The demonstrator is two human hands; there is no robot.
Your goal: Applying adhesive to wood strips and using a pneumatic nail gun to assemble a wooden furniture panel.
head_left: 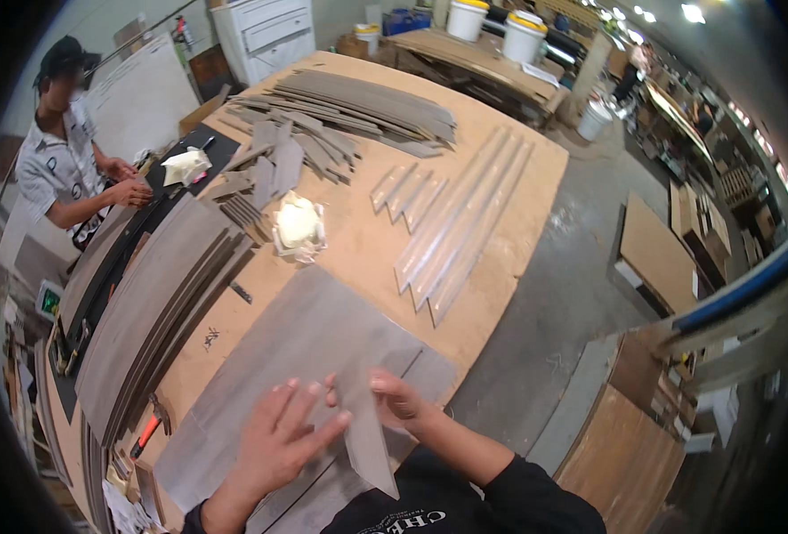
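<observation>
A short grey wood plank piece (369,445) with a slanted end stands tilted in front of me. My right hand (400,400) grips its upper right edge, fingers curled behind it. On the other side, my left hand (278,436) has its fingers spread, one fingertip at or very near the piece's left edge; whether it touches is unclear. Beneath both hands lies a wide grey wood-grain panel (269,356) with dark seams, flat on the table (514,258).
Curved stacks of grey planks (171,303) lie left, beside a hammer (152,429) with an orange handle. Clear-wrapped strips (460,231), a cream-coloured lump (298,222) and loose offcuts (278,165) occupy the far table. A co-worker (73,160) stands at the far left, hands on a plank.
</observation>
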